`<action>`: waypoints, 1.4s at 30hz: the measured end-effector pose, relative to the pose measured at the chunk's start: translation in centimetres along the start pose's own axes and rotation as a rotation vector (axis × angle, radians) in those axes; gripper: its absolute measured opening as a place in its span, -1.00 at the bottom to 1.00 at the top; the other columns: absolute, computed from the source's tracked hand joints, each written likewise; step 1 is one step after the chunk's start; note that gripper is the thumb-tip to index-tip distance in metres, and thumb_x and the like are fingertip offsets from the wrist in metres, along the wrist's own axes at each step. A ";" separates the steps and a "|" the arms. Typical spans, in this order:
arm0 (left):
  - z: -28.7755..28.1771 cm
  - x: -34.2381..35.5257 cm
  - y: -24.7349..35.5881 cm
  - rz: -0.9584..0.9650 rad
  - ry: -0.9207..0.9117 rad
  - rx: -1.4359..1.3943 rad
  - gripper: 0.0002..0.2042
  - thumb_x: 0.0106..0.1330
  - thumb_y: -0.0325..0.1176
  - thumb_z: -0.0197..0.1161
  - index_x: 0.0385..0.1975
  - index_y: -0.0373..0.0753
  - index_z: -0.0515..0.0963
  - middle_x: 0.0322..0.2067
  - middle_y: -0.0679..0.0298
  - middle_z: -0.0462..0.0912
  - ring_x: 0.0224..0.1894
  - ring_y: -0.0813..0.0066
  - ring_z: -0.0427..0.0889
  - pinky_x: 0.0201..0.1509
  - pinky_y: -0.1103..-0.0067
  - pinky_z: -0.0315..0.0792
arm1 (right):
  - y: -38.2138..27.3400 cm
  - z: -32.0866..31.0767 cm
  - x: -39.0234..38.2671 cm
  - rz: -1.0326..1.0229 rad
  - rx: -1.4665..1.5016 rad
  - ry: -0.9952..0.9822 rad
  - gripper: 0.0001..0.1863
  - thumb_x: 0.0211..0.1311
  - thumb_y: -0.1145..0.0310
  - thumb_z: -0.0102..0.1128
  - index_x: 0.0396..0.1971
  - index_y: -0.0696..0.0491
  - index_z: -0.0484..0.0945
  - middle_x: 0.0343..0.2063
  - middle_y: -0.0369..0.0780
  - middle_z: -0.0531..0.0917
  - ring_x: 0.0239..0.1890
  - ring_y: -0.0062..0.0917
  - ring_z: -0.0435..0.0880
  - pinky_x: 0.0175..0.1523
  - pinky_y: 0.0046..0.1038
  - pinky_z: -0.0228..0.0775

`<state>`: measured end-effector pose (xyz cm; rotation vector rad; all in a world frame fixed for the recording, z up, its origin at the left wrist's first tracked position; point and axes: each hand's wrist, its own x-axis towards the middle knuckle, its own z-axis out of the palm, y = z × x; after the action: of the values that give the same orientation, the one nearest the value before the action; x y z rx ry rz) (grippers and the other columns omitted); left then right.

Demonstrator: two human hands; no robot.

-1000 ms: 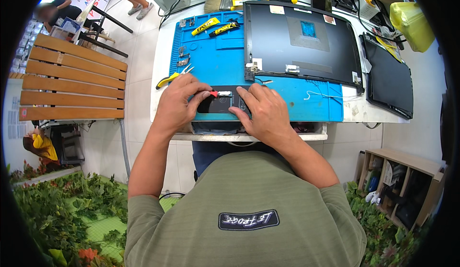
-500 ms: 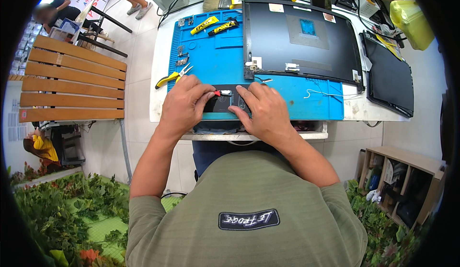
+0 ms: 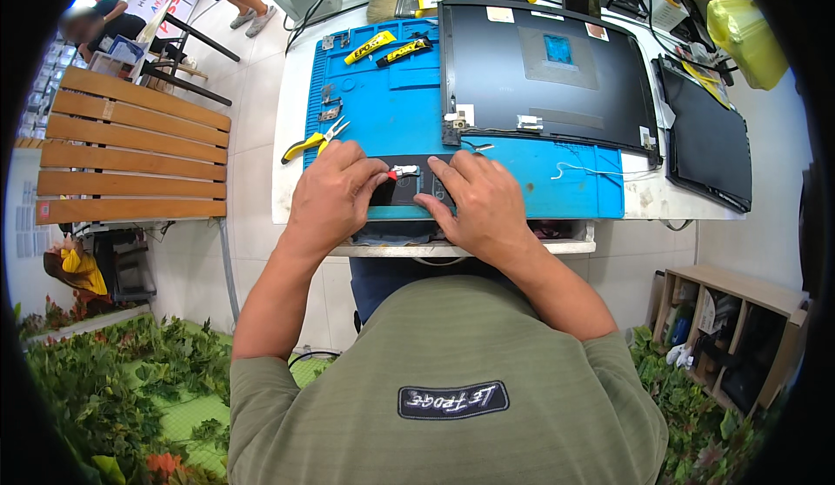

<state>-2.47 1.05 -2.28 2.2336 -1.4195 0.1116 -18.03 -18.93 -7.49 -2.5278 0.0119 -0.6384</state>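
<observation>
- The left hand point(image 3: 335, 191) pinches a small red-tipped tool point(image 3: 400, 172); its handle is hidden.
- The right hand point(image 3: 477, 202) presses flat on the dark part point(image 3: 402, 191), mostly covering it.

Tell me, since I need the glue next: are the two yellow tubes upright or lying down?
Lying down. Both yellow tubes rest flat on the blue mat, side by side.
</observation>
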 end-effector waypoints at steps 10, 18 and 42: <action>-0.1 -0.1 0.4 0.012 -0.011 0.011 -0.88 0.38 -0.49 0.58 -0.14 -0.23 0.84 -0.31 0.19 0.64 -0.19 0.12 0.66 -0.08 0.27 0.55 | -0.1 -0.2 0.0 0.002 0.006 0.000 -0.46 0.39 0.14 0.62 0.18 0.22 0.77 -0.15 -0.10 0.69 -0.08 -0.17 0.74 0.02 -0.17 0.53; -0.4 -0.1 -1.1 -0.059 -0.002 -0.053 -0.90 0.39 -0.51 0.56 -0.15 -0.26 0.84 -0.29 0.19 0.65 -0.15 0.12 0.66 -0.04 0.28 0.55 | -0.1 -0.2 0.1 0.002 0.007 -0.007 -0.46 0.39 0.13 0.62 0.18 0.21 0.77 -0.15 -0.11 0.70 -0.07 -0.18 0.74 0.02 -0.16 0.53; -0.6 2.5 -1.6 0.016 -0.146 -0.062 -0.92 0.45 -0.50 0.49 -0.14 -0.21 0.82 -0.24 0.19 0.63 -0.08 0.10 0.61 0.09 0.26 0.54 | 0.0 -0.2 0.0 0.000 0.003 0.010 -0.45 0.38 0.14 0.63 0.19 0.21 0.77 -0.16 -0.12 0.68 -0.09 -0.18 0.72 0.00 -0.17 0.53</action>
<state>0.17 -0.25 -1.46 2.2180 -1.4954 -0.0910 -18.16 -19.05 -7.35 -2.5219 0.0144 -0.6508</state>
